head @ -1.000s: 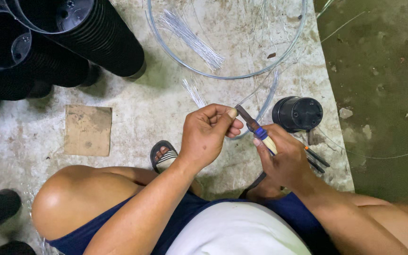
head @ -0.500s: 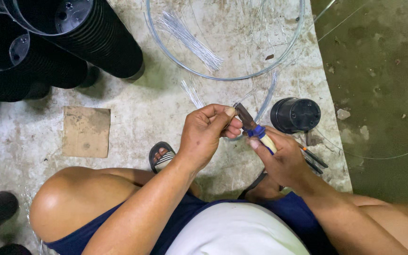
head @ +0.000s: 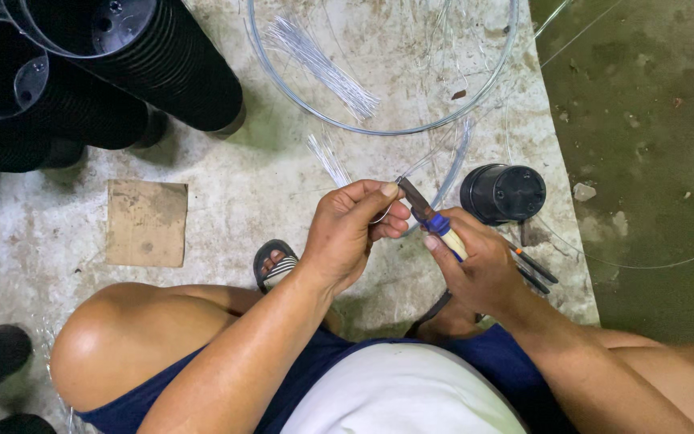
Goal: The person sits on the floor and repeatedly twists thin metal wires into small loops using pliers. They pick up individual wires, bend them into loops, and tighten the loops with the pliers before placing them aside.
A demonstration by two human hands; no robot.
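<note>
Left hand pinches thin wire against pliers gripped by right hand.

Your pliers have dark metal jaws and handles sleeved in blue and cream. They lie slanted, jaws up and to the left, handles buried in your right hand. A thin silver wire curves between the jaws and your left hand, pinched there.
</note>
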